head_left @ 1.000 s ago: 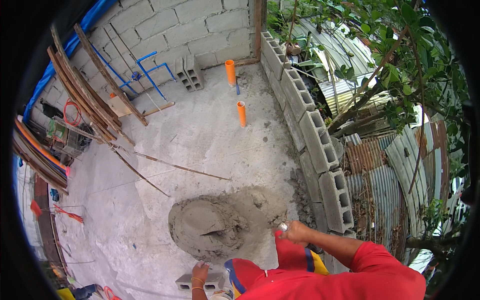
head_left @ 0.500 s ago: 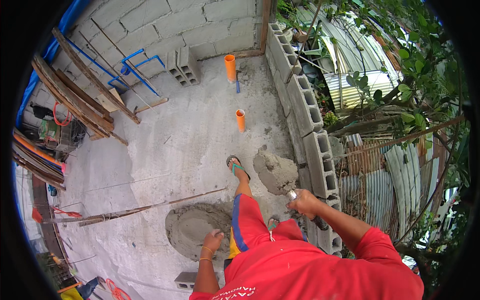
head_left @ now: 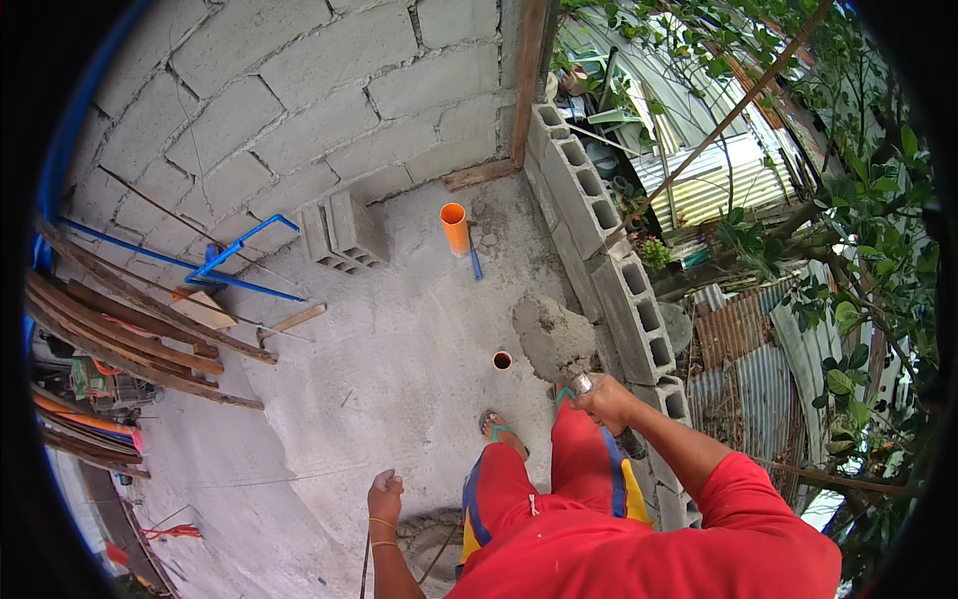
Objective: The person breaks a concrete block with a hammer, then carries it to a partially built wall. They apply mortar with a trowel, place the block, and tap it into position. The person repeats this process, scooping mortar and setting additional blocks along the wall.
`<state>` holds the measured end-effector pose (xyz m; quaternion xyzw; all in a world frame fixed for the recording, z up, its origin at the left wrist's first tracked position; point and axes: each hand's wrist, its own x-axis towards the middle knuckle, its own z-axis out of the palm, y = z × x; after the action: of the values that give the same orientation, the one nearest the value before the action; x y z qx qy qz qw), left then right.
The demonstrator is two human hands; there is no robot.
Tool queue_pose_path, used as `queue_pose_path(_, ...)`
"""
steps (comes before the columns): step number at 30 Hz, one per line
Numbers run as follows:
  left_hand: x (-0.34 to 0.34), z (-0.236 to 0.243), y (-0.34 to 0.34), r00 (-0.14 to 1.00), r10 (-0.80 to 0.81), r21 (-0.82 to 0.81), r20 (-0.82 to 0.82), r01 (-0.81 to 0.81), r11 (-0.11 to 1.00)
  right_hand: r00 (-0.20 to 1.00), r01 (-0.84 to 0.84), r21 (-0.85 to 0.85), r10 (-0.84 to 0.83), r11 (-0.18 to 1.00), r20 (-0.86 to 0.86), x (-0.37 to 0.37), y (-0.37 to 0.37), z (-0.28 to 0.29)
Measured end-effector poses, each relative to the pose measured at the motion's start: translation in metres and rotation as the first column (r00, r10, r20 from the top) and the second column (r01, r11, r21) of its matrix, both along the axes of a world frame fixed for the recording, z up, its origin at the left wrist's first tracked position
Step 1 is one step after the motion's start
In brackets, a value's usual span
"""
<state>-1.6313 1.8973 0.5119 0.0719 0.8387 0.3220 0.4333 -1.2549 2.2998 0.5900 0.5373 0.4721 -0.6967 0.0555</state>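
My right hand (head_left: 606,401) is closed round the handle of a shovel (head_left: 581,383), beside the hollow block wall on my right. Grey wet mortar (head_left: 552,337) heaps over its blade and hides most of it. The dark lower part of the handle shows below my hand. My left hand (head_left: 386,496) hangs over the floor at lower left, its fingers curled in, with nothing visible in them. A ring of mortar (head_left: 434,529) on the floor lies partly hidden behind my leg.
A low wall of hollow blocks (head_left: 634,299) runs along the right. Ahead stand an orange pipe (head_left: 455,230), two loose hollow blocks (head_left: 344,232) and a block wall (head_left: 299,130). Another orange pipe end (head_left: 501,360) rises near my feet. Curved planks (head_left: 130,339) and blue pipes (head_left: 235,255) lie left.
I have stepped forward past the mortar ring, toward the orange pipes. The loaded shovel has come along in my right hand. My left hand has swung outward to the left.
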Motion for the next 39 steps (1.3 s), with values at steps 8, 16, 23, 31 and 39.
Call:
queue_pose_path(8,-0.025,-0.014,0.042,0.96,0.28,-0.258,-0.019,-0.275,0.926,0.996,0.07,0.122,-0.062,0.99,-0.065,-0.1,0.247,-0.045)
queue_pose_path(16,0.033,-0.041,0.139,0.937,-0.103,-0.591,0.334,0.294,0.751,0.961,0.276,0.139,-0.271,0.951,-0.054,-0.155,0.503,-0.135)
queue_pose_path(23,-0.032,0.002,0.308,0.964,-0.255,-0.394,0.077,0.264,0.88,0.915,0.372,0.237,-0.398,0.897,0.068,-0.193,0.681,-0.165)
queue_pose_path(31,-0.064,0.031,0.395,0.987,-0.105,-0.377,0.123,0.145,0.915,0.785,-0.332,0.444,-0.018,0.833,0.62,-0.256,0.803,-0.157)
queue_pose_path(39,-0.11,0.063,0.538,0.936,-0.304,-0.154,-0.177,0.279,0.948,0.743,-0.31,0.452,-0.084,0.837,0.664,-0.233,0.745,-0.159)
